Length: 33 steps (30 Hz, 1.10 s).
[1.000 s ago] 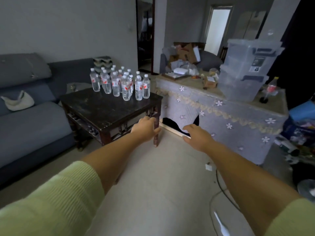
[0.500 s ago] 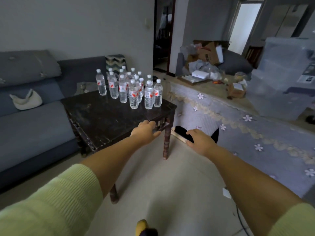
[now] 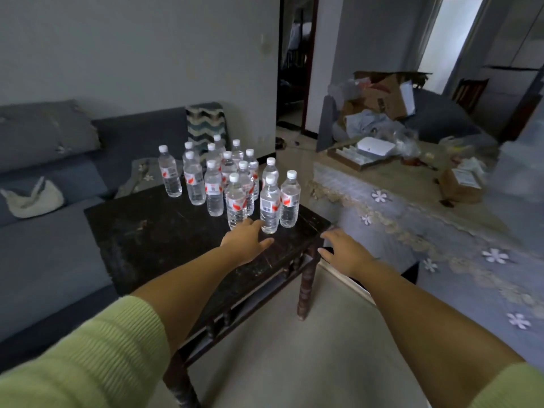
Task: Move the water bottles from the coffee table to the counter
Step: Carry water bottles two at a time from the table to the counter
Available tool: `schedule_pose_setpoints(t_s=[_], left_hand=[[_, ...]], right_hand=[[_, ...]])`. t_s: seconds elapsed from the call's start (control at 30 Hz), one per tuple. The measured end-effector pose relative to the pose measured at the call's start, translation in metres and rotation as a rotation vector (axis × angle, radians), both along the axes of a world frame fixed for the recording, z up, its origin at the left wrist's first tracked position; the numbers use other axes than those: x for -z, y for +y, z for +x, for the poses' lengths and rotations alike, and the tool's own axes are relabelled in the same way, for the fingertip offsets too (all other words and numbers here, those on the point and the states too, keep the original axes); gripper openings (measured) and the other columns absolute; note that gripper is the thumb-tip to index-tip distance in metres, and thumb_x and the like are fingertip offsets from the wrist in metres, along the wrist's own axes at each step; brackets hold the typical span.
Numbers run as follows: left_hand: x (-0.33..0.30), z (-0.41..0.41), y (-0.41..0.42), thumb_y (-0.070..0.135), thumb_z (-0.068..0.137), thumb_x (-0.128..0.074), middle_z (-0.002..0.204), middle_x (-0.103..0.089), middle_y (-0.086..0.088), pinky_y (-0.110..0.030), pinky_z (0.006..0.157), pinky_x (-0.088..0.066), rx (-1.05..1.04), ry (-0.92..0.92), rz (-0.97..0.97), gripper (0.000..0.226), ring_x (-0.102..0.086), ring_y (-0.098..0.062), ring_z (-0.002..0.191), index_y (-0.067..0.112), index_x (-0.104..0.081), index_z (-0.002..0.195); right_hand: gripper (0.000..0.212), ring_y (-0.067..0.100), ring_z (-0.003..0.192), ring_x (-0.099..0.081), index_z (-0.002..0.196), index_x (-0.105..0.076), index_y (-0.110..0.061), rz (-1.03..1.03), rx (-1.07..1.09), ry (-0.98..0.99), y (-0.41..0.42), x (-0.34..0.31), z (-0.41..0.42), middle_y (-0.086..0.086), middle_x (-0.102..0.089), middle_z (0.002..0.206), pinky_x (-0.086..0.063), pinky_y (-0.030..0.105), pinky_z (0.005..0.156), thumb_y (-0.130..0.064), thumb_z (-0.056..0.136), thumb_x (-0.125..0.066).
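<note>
Several clear water bottles with white caps and red-white labels stand clustered on the far half of a dark wooden coffee table. The nearest bottle stands just beyond my left hand, which hovers open over the table top with its fingers spread, holding nothing. My right hand is open too, past the table's right corner, beside another bottle. The counter, covered with a lilac flowered cloth, runs along the right.
A grey-blue sofa with a white bag lies left of the table. On the counter sit a tray with a white box and a small cardboard box. Cardboard boxes pile behind. Bare floor lies between table and counter.
The view has closed in on the coffee table. Both hands have reached forward, the left now over the table top close to the nearest bottles. Nothing has been taken hold of.
</note>
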<state>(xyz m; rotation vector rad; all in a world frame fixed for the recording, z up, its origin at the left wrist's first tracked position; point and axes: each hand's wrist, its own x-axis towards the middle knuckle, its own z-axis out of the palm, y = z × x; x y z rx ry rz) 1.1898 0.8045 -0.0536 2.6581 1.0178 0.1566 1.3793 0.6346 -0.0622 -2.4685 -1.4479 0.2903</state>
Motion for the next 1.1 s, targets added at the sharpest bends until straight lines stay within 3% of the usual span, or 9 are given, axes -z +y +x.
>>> schedule_pose_setpoints(t_s=[0.23, 0.4, 0.5, 0.6, 0.7, 0.83, 0.9, 1.0, 1.1], left_hand=[[0.037, 0.057, 0.061, 0.052, 0.090, -0.055, 0.135, -0.049, -0.014, -0.044, 0.100, -0.044, -0.102, -0.044, -0.127, 0.063, -0.049, -0.031, 0.123, 0.012, -0.043, 0.137], [0.055, 0.111, 0.101, 0.043, 0.086, -0.063, 0.132, -0.058, -0.009, -0.038, 0.095, -0.046, -0.196, -0.195, -0.255, 0.057, -0.057, -0.026, 0.117, 0.017, -0.046, 0.133], [0.069, 0.147, 0.122, 0.039, 0.082, -0.070, 0.135, -0.055, -0.007, -0.039, 0.100, -0.045, -0.340, -0.268, -0.344, 0.066, -0.054, -0.026, 0.122, 0.018, -0.041, 0.137], [0.082, 0.168, 0.134, 0.040, 0.076, -0.077, 0.139, -0.050, -0.009, -0.048, 0.103, -0.044, -0.489, -0.348, -0.451, 0.082, -0.050, -0.028, 0.127, 0.015, -0.034, 0.141], [0.098, 0.188, 0.142, 0.033, 0.072, -0.082, 0.138, -0.049, -0.009, -0.049, 0.104, -0.043, -0.641, -0.487, -0.550, 0.090, -0.050, -0.028, 0.127, 0.012, -0.031, 0.143], [0.121, 0.205, 0.144, 0.024, 0.069, -0.084, 0.128, -0.055, -0.003, -0.037, 0.097, -0.047, -0.762, -0.631, -0.615, 0.079, -0.056, -0.018, 0.115, 0.014, -0.039, 0.132], [0.128, 0.209, 0.149, 0.025, 0.067, -0.086, 0.119, -0.057, 0.006, -0.029, 0.087, -0.045, -0.807, -0.704, -0.634, 0.078, -0.056, -0.012, 0.105, 0.018, -0.039, 0.129], [0.137, 0.211, 0.157, 0.023, 0.064, -0.088, 0.109, -0.055, 0.021, -0.023, 0.084, -0.043, -0.791, -0.756, -0.642, 0.082, -0.057, -0.001, 0.099, 0.028, -0.035, 0.127], [0.144, 0.213, 0.161, 0.028, 0.063, -0.089, 0.114, -0.059, 0.018, -0.025, 0.088, -0.048, -0.787, -0.772, -0.641, 0.081, -0.058, 0.003, 0.102, 0.029, -0.037, 0.126]], right_hand=[[0.048, 0.027, 0.120, -0.051, 0.139, -0.044, -0.014, -0.019, -0.026, 0.070, 0.076, 0.025, 0.068, 0.011, -0.046, 0.138, -0.043, 0.037, 0.101, -0.035, 0.097, -0.053], [0.053, 0.025, 0.128, -0.046, 0.141, -0.042, -0.012, -0.027, -0.075, 0.111, 0.132, 0.048, 0.133, 0.010, -0.046, 0.141, -0.040, 0.036, 0.105, -0.037, 0.096, -0.054], [0.059, 0.025, 0.130, -0.046, 0.143, -0.040, -0.012, -0.039, -0.081, 0.181, 0.172, 0.064, 0.176, 0.009, -0.044, 0.143, -0.040, 0.038, 0.106, -0.040, 0.093, -0.058], [0.071, 0.027, 0.129, -0.047, 0.144, -0.038, -0.011, -0.022, -0.075, 0.239, 0.200, 0.079, 0.198, 0.011, -0.046, 0.141, -0.042, 0.041, 0.105, -0.045, 0.087, -0.065], [0.089, 0.026, 0.136, -0.039, 0.148, -0.028, -0.013, 0.026, -0.073, 0.413, 0.227, 0.097, 0.212, 0.010, -0.038, 0.149, -0.037, 0.044, 0.110, -0.046, 0.079, -0.074], [0.112, 0.021, 0.145, -0.026, 0.153, -0.011, -0.023, 0.110, -0.090, 0.662, 0.251, 0.127, 0.207, 0.003, -0.024, 0.158, -0.028, 0.041, 0.116, -0.041, 0.069, -0.083], [0.112, 0.021, 0.142, -0.032, 0.152, -0.013, -0.026, 0.186, -0.092, 0.766, 0.267, 0.138, 0.203, 0.001, -0.030, 0.156, -0.034, 0.037, 0.111, -0.035, 0.067, -0.086], [0.103, 0.017, 0.131, -0.046, 0.146, -0.024, -0.025, 0.302, -0.094, 0.858, 0.289, 0.147, 0.194, -0.001, -0.045, 0.145, -0.042, 0.031, 0.102, -0.027, 0.065, -0.088], [0.092, 0.011, 0.115, -0.056, 0.141, -0.034, -0.024, 0.364, -0.087, 0.820, 0.301, 0.152, 0.188, -0.003, -0.059, 0.128, -0.044, 0.012, 0.087, -0.026, 0.066, -0.087]])
